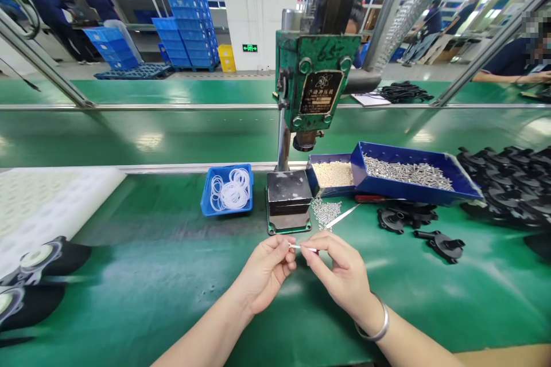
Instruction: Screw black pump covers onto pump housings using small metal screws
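Observation:
My left hand [266, 270] and my right hand [340, 275] meet over the green bench, just in front of the small green press [316, 83] and its dark base block [288, 200]. Both pinch the ends of a thin white pin-like part [302, 248] held level between the fingertips. A pile of tiny silver beads [326, 211] and a pair of tweezers [342, 217] lie just beyond my right hand.
A blue tray of white rings [228, 190] stands left of the press. Blue bins of white bits [332, 174] and metal pins [408, 173] sit to the right. Black plastic parts [508, 180] heap at the far right; white foam sheet [47, 206] lies left. People work in the background.

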`<state>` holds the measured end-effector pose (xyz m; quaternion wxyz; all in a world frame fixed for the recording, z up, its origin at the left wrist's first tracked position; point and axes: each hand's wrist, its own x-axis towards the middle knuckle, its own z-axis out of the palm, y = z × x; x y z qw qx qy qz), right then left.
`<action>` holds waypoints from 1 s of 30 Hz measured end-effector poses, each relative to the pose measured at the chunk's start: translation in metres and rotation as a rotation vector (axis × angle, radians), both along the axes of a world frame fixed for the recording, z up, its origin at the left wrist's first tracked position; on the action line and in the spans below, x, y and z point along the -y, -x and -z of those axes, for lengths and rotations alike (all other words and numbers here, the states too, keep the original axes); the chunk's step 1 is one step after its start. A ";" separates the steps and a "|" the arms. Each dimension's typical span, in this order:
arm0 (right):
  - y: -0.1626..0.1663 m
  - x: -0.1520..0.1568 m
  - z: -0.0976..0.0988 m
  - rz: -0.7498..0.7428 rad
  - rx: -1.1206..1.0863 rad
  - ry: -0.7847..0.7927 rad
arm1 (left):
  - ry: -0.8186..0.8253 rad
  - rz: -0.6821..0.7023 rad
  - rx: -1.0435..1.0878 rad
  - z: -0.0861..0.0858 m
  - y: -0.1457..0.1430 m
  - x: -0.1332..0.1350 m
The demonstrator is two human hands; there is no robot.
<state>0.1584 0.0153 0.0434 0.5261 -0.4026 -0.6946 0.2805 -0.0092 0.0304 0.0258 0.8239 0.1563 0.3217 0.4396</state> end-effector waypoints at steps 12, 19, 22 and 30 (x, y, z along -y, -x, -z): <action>0.001 0.002 0.004 -0.012 0.090 -0.111 | -0.031 0.018 -0.037 -0.001 -0.002 0.001; -0.002 0.004 0.009 -0.002 0.240 -0.222 | -0.093 -0.006 -0.108 0.000 0.000 0.000; -0.002 0.005 0.010 -0.008 0.272 -0.261 | -0.128 -0.025 -0.141 -0.002 0.000 0.000; -0.001 0.004 0.003 -0.021 0.049 -0.134 | -0.274 -0.030 -0.210 -0.007 0.003 0.000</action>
